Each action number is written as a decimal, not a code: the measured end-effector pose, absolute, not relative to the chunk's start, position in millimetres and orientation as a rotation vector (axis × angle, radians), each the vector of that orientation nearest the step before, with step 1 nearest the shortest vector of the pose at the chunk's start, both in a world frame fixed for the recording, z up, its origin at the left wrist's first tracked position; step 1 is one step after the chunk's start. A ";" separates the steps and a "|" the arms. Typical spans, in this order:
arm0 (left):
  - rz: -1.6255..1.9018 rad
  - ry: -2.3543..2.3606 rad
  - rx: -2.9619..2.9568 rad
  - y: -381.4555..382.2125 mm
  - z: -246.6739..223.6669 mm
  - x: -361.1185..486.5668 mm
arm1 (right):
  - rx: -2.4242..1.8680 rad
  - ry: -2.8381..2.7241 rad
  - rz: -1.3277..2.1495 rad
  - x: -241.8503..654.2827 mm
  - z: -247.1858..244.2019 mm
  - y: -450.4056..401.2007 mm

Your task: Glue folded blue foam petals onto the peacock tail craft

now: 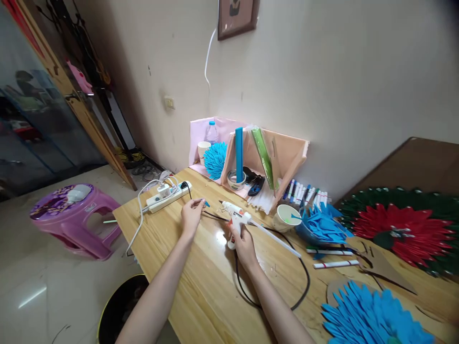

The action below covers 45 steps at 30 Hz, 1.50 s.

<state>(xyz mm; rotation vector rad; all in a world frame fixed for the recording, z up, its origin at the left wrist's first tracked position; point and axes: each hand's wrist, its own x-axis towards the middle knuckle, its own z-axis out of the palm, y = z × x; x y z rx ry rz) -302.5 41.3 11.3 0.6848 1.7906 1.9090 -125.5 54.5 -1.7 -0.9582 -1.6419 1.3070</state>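
Note:
My right hand [244, 241] is wrapped round the handle of a white hot glue gun [235, 210], its nozzle pointing left over the wooden table. A long clear glue stick [276, 237] sticks out of the gun's back. Its black cord [307, 282] loops round on the tabletop. To the left of the nozzle, my left hand [191, 215] pinches a small blue petal [206, 204] between thumb and fingertips. The petal and the nozzle are apart. At the lower right lies a large flower of blue petals [376, 313] on a cardboard base.
A power strip [168, 197] with plugs lies at the table's left edge. Behind stands a pink organizer box [287, 145] beside a smaller blue flower [215, 160]. Rightward are a paper cup [287, 218], a bowl of blue petals [321, 224], markers [335, 263] and a red-green flower [401, 229].

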 end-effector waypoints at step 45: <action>1.848 1.739 0.670 39.0 12.8 -300.1 | -0.893 -1.875 1.258 -124.0 -3.3 47.1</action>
